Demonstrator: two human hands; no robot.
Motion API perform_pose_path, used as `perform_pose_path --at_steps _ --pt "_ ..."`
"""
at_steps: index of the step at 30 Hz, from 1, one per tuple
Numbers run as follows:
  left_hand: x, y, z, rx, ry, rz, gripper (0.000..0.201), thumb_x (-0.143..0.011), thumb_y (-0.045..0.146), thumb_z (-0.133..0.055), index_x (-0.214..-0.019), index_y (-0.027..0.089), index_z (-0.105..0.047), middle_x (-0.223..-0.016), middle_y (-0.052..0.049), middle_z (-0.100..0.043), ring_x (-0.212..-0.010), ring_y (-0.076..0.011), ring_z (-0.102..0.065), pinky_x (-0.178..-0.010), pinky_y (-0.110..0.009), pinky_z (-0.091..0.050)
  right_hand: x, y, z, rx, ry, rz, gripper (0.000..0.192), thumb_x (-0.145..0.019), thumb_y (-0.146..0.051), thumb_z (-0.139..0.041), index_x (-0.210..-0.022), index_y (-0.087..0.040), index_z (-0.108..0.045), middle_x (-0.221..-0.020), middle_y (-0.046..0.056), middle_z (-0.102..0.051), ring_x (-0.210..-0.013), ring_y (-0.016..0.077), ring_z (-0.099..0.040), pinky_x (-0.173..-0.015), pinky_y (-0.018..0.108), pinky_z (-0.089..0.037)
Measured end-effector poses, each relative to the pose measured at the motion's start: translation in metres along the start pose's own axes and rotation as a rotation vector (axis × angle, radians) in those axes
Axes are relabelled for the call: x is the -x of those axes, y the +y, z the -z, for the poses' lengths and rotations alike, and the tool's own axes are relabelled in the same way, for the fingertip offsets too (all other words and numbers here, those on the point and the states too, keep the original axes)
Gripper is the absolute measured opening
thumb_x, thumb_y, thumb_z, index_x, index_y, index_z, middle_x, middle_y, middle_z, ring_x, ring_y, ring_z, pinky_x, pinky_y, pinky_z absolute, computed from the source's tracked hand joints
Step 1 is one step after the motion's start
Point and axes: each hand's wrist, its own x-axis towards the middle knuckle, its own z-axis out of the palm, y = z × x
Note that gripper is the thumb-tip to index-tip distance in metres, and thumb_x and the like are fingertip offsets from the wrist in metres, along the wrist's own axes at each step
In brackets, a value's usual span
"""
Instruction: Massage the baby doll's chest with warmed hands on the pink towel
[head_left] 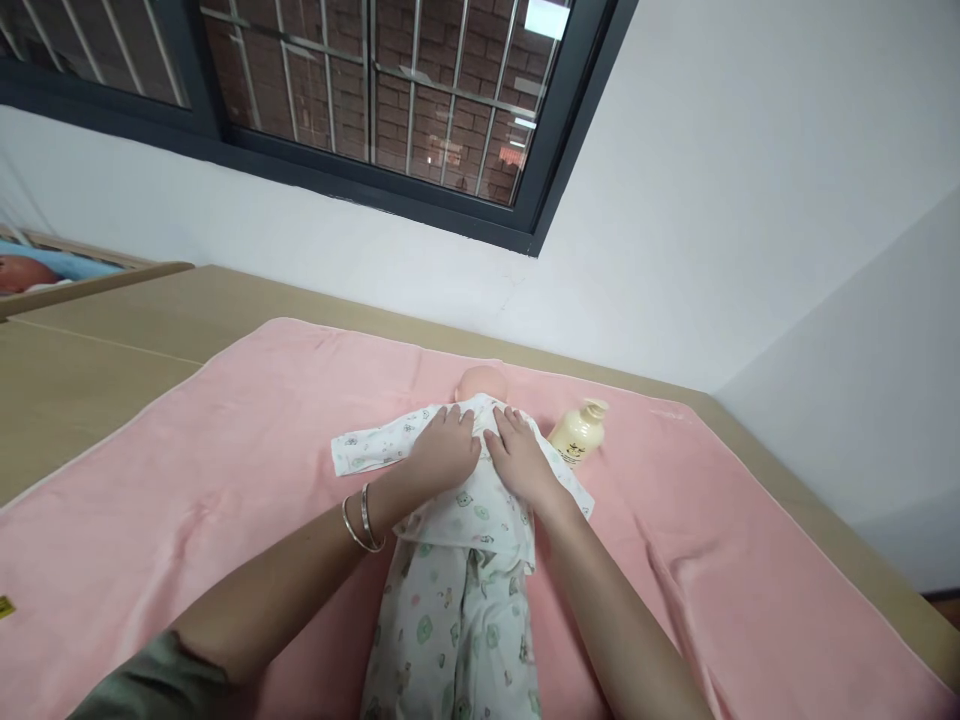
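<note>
We note our left hand and right hand palm-down on the shirt of a doll, fingers slightly spread; bottle near right hand.

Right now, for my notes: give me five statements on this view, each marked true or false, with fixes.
1. The doll lies on the pink blanket. True.
2. The left hand and right hand both rest on the doll's shirt. True.
3. The bottle is in the left hand. False: it is on the blanket, to the right of the doll in the picture.
4. The doll's trousers are plain black. False: they are white with a small print.
5. The window frame is dark. True.
</note>
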Motion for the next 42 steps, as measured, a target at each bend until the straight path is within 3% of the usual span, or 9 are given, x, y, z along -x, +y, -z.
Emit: perform_pose_path --at_steps 2,5,9,14,20,25,30,36,42 --pt "-0.006 -0.012 -0.001 -0.032 0.002 -0.061 0.035 -0.095 0.021 -0.037 -0.108 0.012 -0.068 -0.132 -0.02 -0.061 -0.128 -0.0345 -0.052 -0.111 -0.053 -0.035 0.01 -0.018 -0.004 0.078 0.023 -0.018 0.058 -0.104 -0.035 -0.03 -0.155 -0.007 -0.032 -0.161 0.02 -0.025 -0.152 0.0313 -0.019 -0.124 0.047 -0.018" --pt "-0.012 -0.02 -0.008 -0.038 0.121 0.059 0.037 -0.096 0.024 -0.037 -0.119 0.011 -0.063 -0.129 -0.018 -0.063 -0.123 -0.0304 -0.055 -0.109 -0.047 -0.04 0.021 -0.038 -0.011 0.143 0.045 -0.029 0.057 -0.102 -0.031 -0.033 -0.154 -0.005 -0.034 -0.161 0.022 -0.025 -0.152 0.0335 -0.017 -0.124 0.047 -0.018" --pt "-0.012 -0.015 -0.016 0.001 0.19 0.153 0.042 -0.096 0.028 -0.04 -0.128 0.008 -0.058 -0.13 -0.018 -0.064 -0.124 -0.031 -0.055 -0.111 -0.046 -0.039 0.013 -0.025 -0.012 0.059 0.062 0.004 0.056 -0.102 -0.033 -0.034 -0.153 -0.009 -0.038 -0.162 0.018 -0.026 -0.153 0.0309 -0.018 -0.124 0.046 -0.019" --pt "-0.014 -0.016 -0.001 0.087 0.067 0.159 0.047 -0.097 0.034 -0.04 -0.131 0.009 -0.058 -0.135 -0.018 -0.062 -0.13 -0.0312 -0.053 -0.114 -0.045 -0.037 -0.003 0.005 0.002 -0.076 0.081 -0.014 0.061 -0.101 -0.044 -0.037 -0.15 -0.007 -0.042 -0.158 0.019 -0.034 -0.15 0.0295 -0.027 -0.124 0.045 -0.02" --pt "-0.018 -0.032 0.039 0.237 -0.108 0.245 0.045 -0.093 0.028 -0.04 -0.13 0.015 -0.062 -0.14 -0.013 -0.061 -0.131 -0.0266 -0.055 -0.109 -0.037 -0.043 0.009 -0.014 0.003 -0.052 0.266 0.053 0.058 -0.099 -0.036 -0.039 -0.152 -0.011 -0.039 -0.163 0.015 -0.025 -0.152 0.0285 -0.02 -0.123 0.048 -0.021" --pt "-0.017 -0.03 0.054 0.255 -0.06 0.282 0.049 -0.091 0.024 -0.038 -0.133 0.012 -0.06 -0.142 -0.013 -0.059 -0.134 -0.0251 -0.053 -0.111 -0.035 -0.043 0.015 -0.027 -0.004 0.034 0.082 0.143 0.053 -0.102 -0.04 -0.038 -0.148 -0.016 -0.046 -0.162 0.013 -0.026 -0.154 0.0342 -0.009 -0.122 0.059 -0.012" --pt "-0.016 -0.021 0.057 0.32 -0.028 0.325 0.057 -0.09 0.026 -0.038 -0.143 0.009 -0.05 -0.149 -0.014 -0.051 -0.138 -0.0262 -0.049 -0.116 -0.038 -0.038 0.015 -0.028 0.001 0.01 0.195 0.103 0.052 -0.102 -0.037 -0.037 -0.15 -0.016 -0.043 -0.164 0.013 -0.022 -0.154 0.0287 -0.009 -0.124 0.052 -0.013" --pt "-0.016 -0.017 0.06 0.358 0.008 0.363 0.062 -0.088 0.023 -0.038 -0.147 0.006 -0.045 -0.153 -0.015 -0.047 -0.142 -0.0268 -0.045 -0.119 -0.04 -0.034 0.016 -0.03 0.005 0.081 -0.02 0.109 0.056 -0.101 -0.04 -0.038 -0.153 -0.016 -0.038 -0.165 0.014 -0.018 -0.154 0.0337 -0.011 -0.122 0.058 -0.015" --pt "-0.02 -0.016 0.045 0.375 0.027 0.427 0.062 -0.085 0.023 -0.042 -0.145 0.009 -0.047 -0.151 -0.015 -0.049 -0.14 -0.0283 -0.047 -0.117 -0.043 -0.036 0.016 -0.028 0.007 0.09 0.047 0.204 0.053 -0.101 -0.034 -0.038 -0.152 -0.017 -0.04 -0.165 0.012 -0.018 -0.154 0.03 -0.009 -0.123 0.053 -0.012"
